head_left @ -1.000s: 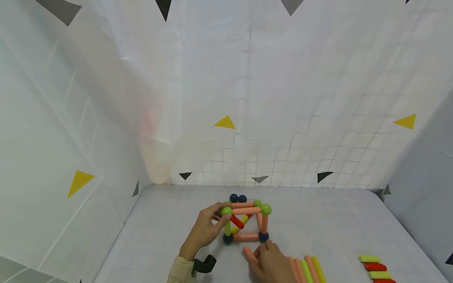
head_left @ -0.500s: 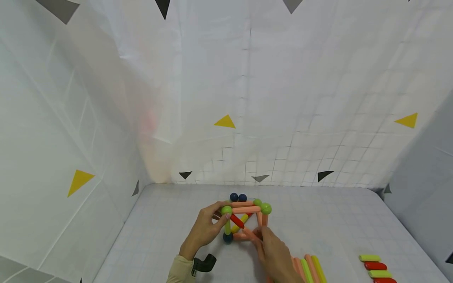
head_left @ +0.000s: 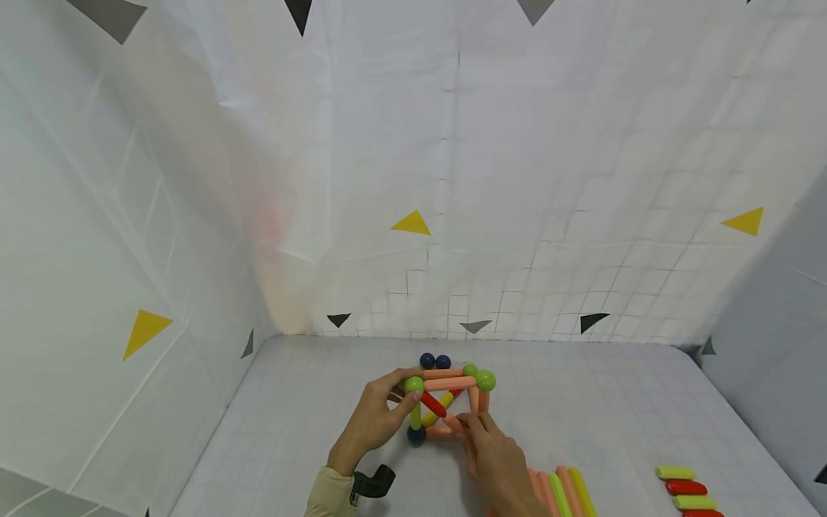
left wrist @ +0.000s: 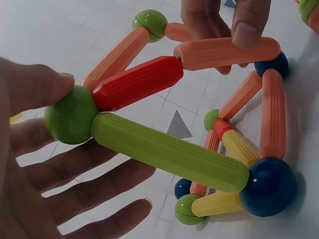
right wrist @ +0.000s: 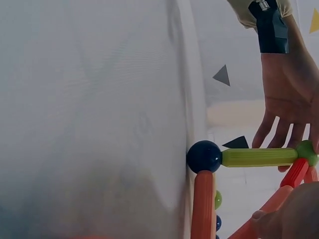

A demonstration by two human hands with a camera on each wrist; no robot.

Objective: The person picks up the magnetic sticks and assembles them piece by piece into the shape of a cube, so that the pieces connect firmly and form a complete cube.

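Observation:
A magnetic ball-and-stick frame stands on the table, with green balls on top and dark blue balls below. My left hand (head_left: 375,416) steadies its near left top corner, thumb and fingers about the green ball (left wrist: 72,114). From that ball run a light green stick (left wrist: 169,152) down to a dark blue ball (left wrist: 269,186) and a short red stick (left wrist: 139,82) slanting inward. My right hand (head_left: 496,459) pinches a salmon stick (left wrist: 224,54). One tip of it meets the red stick's free end; its other end overlaps another dark blue ball (left wrist: 273,63) in the left wrist view.
Several loose sticks (head_left: 563,492) lie side by side just right of my right hand. Farther right is a column of short green and red sticks (head_left: 686,488). Two dark blue balls (head_left: 435,361) sit behind the frame. White walls surround the table (head_left: 581,402).
My right hand has moved forward from the table in front of the frame, bringing the salmon stick to the red stick's end. The left hand keeps its place on the green ball.

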